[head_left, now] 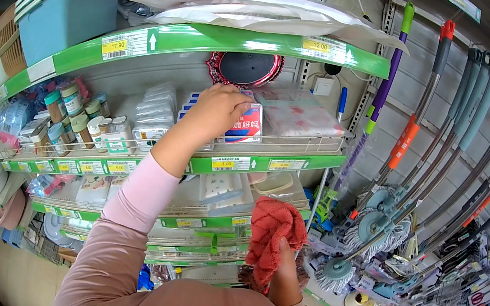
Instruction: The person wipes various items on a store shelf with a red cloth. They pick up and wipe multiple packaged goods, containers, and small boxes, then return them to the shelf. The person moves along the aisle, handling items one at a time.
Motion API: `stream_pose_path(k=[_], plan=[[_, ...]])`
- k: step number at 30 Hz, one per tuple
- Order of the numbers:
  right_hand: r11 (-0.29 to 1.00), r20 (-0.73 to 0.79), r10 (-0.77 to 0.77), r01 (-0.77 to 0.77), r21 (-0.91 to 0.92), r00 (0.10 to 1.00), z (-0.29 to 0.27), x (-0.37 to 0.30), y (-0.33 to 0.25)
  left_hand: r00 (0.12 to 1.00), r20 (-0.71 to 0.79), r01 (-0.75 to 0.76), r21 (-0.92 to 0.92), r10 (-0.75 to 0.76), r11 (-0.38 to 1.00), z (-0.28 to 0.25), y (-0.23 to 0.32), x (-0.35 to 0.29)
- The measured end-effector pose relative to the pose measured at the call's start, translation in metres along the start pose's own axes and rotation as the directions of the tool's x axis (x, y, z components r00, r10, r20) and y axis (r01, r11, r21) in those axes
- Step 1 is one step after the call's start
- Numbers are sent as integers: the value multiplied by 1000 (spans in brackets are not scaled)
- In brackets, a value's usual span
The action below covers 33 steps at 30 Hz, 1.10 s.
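Note:
My left hand (221, 109) reaches up to the wire-fronted shelf, its fingers curled over the top of a small red, white and blue box (248, 125). More blue-and-white packs stand beside it, partly behind my hand. My right hand (285, 273) is low in front of my body, closed around a bunched red cloth (274, 234). To the right of the box lie flat clear packets with a pink pattern (302, 118). Left of it is a stack of clear plastic packs (156, 112). A round dark item with a red frilly rim (245, 68) stands behind the boxes.
Above the boxes runs a green-edged upper shelf (212, 36), with blue baskets (70, 3) at its left. Small jars (72, 101) crowd the left of the middle shelf. Mops (379, 216) and long handles (417, 116) hang on the right wall. Lower shelves hold plastic containers (274, 183).

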State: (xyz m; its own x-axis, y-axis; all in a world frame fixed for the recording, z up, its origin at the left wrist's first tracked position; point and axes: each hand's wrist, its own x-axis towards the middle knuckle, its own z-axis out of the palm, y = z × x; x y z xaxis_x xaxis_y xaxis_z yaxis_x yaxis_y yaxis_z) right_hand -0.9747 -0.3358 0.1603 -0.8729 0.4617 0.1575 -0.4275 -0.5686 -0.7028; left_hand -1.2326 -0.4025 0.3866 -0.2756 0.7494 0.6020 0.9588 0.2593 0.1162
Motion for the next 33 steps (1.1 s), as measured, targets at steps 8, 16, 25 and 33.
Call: stream_pose_path(k=[8,16,25,33], plan=[[997,-45,-73,73,-4,996,-27,8,15,994,48,-98,-21,99,995,11,-19,5],[1000,38,-27,28,-7,999,-13,10,8,944,316,131,-100,-94,986,-13,2,3],[999,-13,-25,24,-33,1000,-7,10,9,933,350,130,-93,-90,987,-6,-8,11],[978,-59,-159,149,-149,985,-14,12,14,927,365,59,93,-89,994,-4,-9,24]])
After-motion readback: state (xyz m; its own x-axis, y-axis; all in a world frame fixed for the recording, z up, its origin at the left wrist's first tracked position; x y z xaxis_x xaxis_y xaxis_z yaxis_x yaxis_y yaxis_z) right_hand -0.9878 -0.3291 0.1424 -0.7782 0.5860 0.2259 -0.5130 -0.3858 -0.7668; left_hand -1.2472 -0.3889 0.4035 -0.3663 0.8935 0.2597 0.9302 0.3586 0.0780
